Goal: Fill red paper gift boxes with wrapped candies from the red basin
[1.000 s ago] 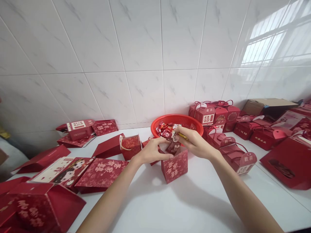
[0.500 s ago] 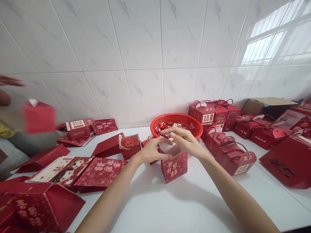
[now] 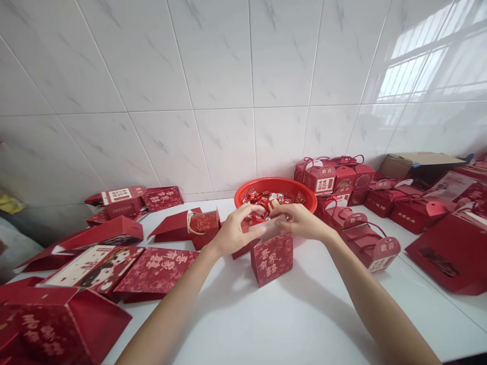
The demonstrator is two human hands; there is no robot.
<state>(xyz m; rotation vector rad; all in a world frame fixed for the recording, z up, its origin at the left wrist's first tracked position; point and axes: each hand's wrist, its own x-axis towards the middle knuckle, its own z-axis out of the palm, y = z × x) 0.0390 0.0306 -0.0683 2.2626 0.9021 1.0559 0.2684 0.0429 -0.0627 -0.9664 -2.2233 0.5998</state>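
Note:
A small red gift box point(image 3: 272, 259) with pale lettering stands upright on the white table, its top still unfolded and showing a pale inside. At the upper left edge of the box, my left hand point(image 3: 236, 232) is closed with thumb and fingers on the flap. My right hand point(image 3: 303, 221) has its fingers bent round the upper right edge. Just behind both hands is a red plastic basket point(image 3: 314, 203) of wrapped sweets point(image 3: 276, 202), partly covered by my fingers. Another small red box with a cord handle point(image 3: 204, 228) stands left of my left hand.
Several red boxes point(image 3: 158, 271) lie along the left, some flattened or half folded. Closed boxes with cord handles point(image 3: 367, 246) are grouped on the right, with a cardboard box point(image 3: 420, 165) behind them. The tiled wall point(image 3: 222, 147) bounds the back of the table.
Both hands have shifted slightly at the box's top, and the yellow item by my right fingers no longer shows there. A co-worker's hand and moving red box left view; a red box now lies at left.

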